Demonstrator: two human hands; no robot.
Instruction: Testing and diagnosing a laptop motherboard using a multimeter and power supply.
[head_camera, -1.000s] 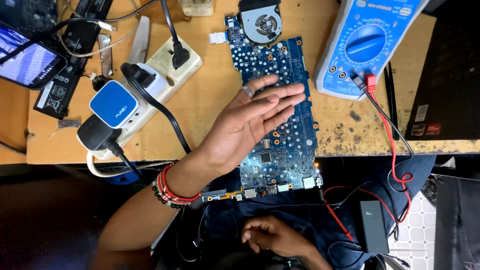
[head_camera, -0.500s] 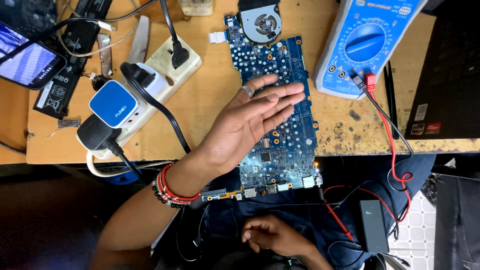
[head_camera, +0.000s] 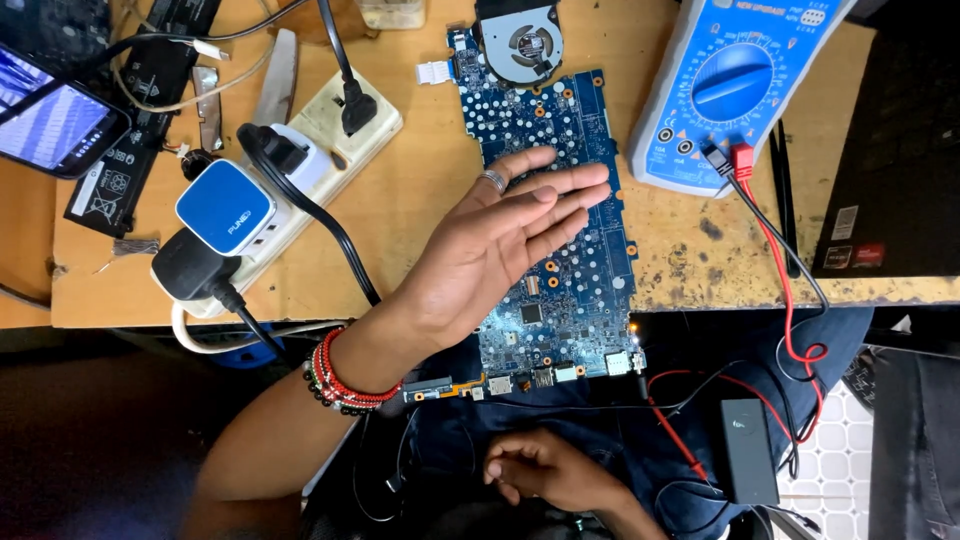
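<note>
Flatly, left hand (head_camera: 490, 250) spread open on blue circuit board (head_camera: 560, 240), right hand (head_camera: 545, 468) loosely curled, empty.

A blue multimeter (head_camera: 735, 85) is lying near the table's (head_camera: 430, 200) far right corner, with red and black leads (head_camera: 790, 290) running off the near edge. A white power strip (head_camera: 300, 160) is sitting toward the left, carrying a blue-and-white adapter (head_camera: 225, 205) and black plugs (head_camera: 275, 150). A phone (head_camera: 50, 120) with a lit screen is resting at the far left edge. A small black box (head_camera: 748, 450) is lying below the near edge, among cables.
</note>
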